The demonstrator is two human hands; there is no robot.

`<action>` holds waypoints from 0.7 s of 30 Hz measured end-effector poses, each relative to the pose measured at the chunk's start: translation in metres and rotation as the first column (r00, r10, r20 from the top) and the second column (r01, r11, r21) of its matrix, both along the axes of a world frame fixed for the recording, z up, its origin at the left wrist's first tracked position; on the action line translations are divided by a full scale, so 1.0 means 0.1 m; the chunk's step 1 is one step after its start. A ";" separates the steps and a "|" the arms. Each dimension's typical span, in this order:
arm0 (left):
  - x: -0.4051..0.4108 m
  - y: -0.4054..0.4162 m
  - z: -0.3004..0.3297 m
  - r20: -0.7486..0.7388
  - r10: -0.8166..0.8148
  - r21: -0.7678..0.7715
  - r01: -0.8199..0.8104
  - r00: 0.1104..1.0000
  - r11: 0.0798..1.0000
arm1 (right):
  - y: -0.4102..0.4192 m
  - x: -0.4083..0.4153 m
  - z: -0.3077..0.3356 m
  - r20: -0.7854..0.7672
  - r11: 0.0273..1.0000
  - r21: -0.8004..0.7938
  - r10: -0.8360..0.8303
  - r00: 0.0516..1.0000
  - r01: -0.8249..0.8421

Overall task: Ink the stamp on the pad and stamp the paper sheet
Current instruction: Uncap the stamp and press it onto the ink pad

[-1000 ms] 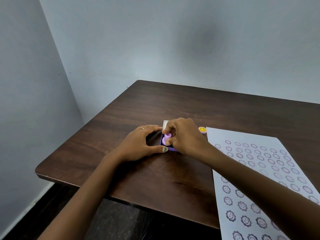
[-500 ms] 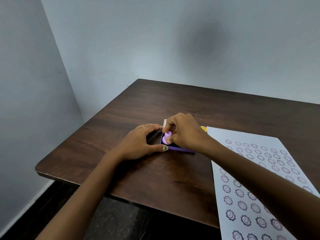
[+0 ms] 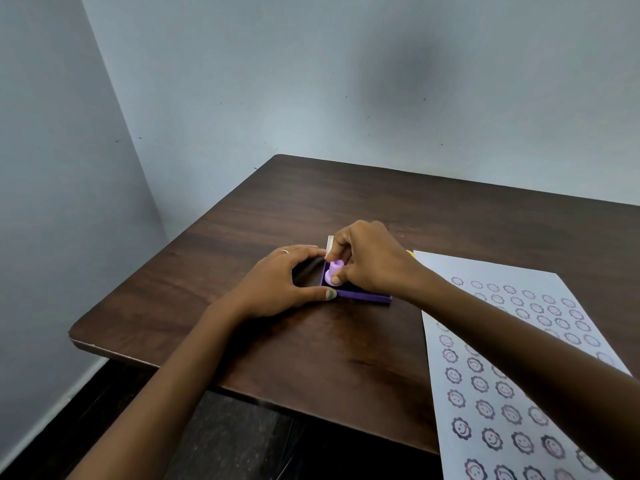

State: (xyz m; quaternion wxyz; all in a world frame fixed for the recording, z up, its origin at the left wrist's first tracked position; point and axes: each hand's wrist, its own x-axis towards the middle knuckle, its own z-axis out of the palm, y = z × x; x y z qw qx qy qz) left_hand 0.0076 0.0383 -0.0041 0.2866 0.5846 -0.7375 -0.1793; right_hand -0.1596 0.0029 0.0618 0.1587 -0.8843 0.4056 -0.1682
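A small lilac stamp (image 3: pixel 334 270) stands upright in the purple ink pad tray (image 3: pixel 363 295) near the middle of the brown table (image 3: pixel 311 209). My right hand (image 3: pixel 370 261) pinches the stamp from above with thumb and fingers. My left hand (image 3: pixel 280 282) curls around the tray's left end, thumb along its front edge and fingers behind it. The white paper sheet (image 3: pixel 512 344), covered with several rows of purple smiley flower prints, lies to the right of the pad under my right forearm.
A white lid edge (image 3: pixel 330 244) pokes up behind the tray. A bit of a yellow object (image 3: pixel 410 252) shows at the paper's far left corner. Grey walls close the left and back; the table's front edge (image 3: pixel 145 362) drops to a dark floor.
My right hand has lifted and shifted slightly, showing more of the tray's front wall. The stamp stays on the pad's left end. My left hand has held still.
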 end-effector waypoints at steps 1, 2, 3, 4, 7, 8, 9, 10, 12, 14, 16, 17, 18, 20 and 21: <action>0.00 0.00 0.00 0.000 0.003 0.004 -0.003 1.000 1.000 | 0.00 0.00 0.00 0.001 1.000 -0.003 0.006 1.000 -0.006; 0.00 0.00 0.00 0.001 0.005 0.007 -0.005 1.000 1.000 | 0.00 0.01 0.01 -0.001 1.000 -0.004 0.013 1.000 -0.013; 0.00 0.00 0.00 0.002 0.005 0.007 -0.005 1.000 1.000 | 0.00 0.01 0.01 -0.004 1.000 -0.002 0.021 1.000 -0.021; 0.00 0.00 0.00 0.000 0.004 0.005 -0.004 1.000 1.000 | 0.00 0.02 0.02 -0.008 1.000 0.000 0.025 1.000 -0.025; 0.00 0.00 0.00 -0.005 0.004 -0.004 -0.004 1.000 1.000 | -0.01 0.00 0.00 0.006 1.000 -0.012 0.017 1.000 -0.017; 0.00 0.00 0.01 -0.004 0.006 -0.004 -0.006 1.000 1.000 | 0.00 -0.01 -0.01 0.016 1.000 -0.017 0.010 1.000 -0.009; 0.00 0.00 0.01 -0.004 0.006 -0.001 -0.006 1.000 1.000 | 0.00 -0.01 -0.02 0.024 1.000 -0.021 0.005 1.000 -0.004; -0.01 0.00 0.01 -0.008 0.005 0.000 -0.005 1.000 1.000 | 0.00 -0.01 -0.03 0.028 1.000 -0.026 0.004 1.000 -0.004; 0.00 -0.01 0.01 -0.015 -0.001 0.000 0.001 1.000 1.000 | 0.00 0.01 -0.03 0.024 0.999 -0.035 0.013 1.000 -0.012; 0.00 -0.01 0.01 -0.017 -0.002 0.001 0.002 1.000 1.000 | 0.00 0.02 -0.02 0.010 0.999 -0.042 0.020 1.000 -0.019; 0.00 -0.01 0.01 -0.012 -0.004 0.001 0.004 1.000 1.000 | 0.00 0.03 -0.02 0.011 0.999 -0.049 0.008 1.000 -0.007; 0.00 -0.01 0.01 -0.009 -0.006 0.002 0.006 1.000 1.000 | 0.00 0.03 -0.03 0.018 0.999 -0.051 -0.004 1.000 0.005; 0.00 -0.02 0.01 -0.007 -0.008 0.002 0.008 1.000 1.000 | 0.01 0.02 -0.04 0.025 0.998 -0.055 -0.014 1.000 0.015; 0.00 -0.02 0.01 -0.007 -0.006 -0.002 0.006 1.000 1.000 | 0.01 0.02 -0.04 0.028 0.998 -0.067 -0.017 0.999 0.019; 0.00 -0.02 0.01 -0.008 -0.003 -0.004 0.003 1.000 1.000 | 0.01 0.03 -0.04 0.023 0.997 -0.070 -0.007 1.000 0.009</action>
